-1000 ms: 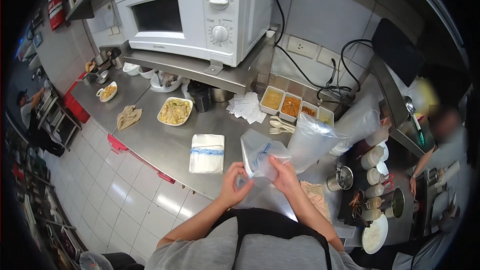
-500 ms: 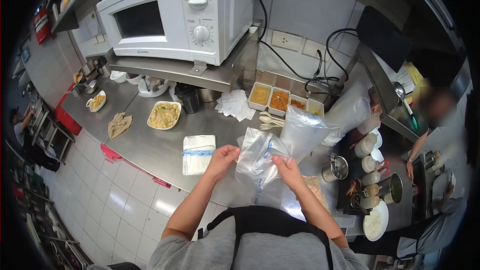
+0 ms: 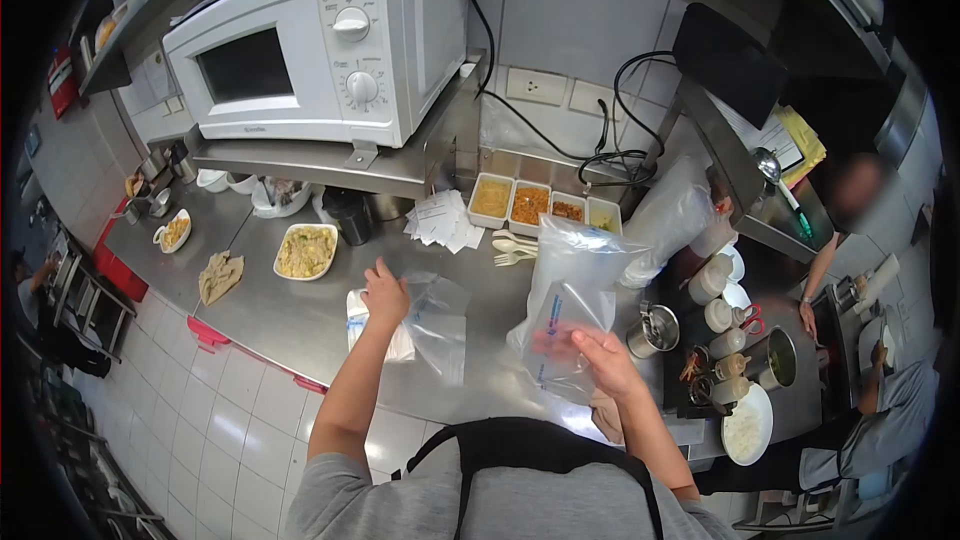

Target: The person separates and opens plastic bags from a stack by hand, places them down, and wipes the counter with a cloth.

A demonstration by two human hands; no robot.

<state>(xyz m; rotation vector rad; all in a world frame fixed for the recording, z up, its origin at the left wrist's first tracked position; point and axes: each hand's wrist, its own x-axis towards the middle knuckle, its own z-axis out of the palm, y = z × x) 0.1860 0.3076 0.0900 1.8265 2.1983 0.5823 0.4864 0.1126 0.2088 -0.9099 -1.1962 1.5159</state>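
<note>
My right hand grips clear plastic bags with blue print, thumb on top and fingers showing through the film. My left hand is over a folded white stack on the counter, its fingers apart and partly raised. Just right of it, a clear plastic bag lies across the stack's edge and the steel. Behind the bags in my right hand stands another clear bag. A white bowl of yellowish food sits beyond my left hand.
A white microwave rests on a steel shelf above the counter. Food tubs, wooden cutlery, paper slips and a brown cloth lie about. At right are a steel pot, bottles and co-workers.
My hands have moved apart, the left one leftward over the white stack. One clear bag now lies beside it, while the right hand has kept hold of others. The view has shifted right.
</note>
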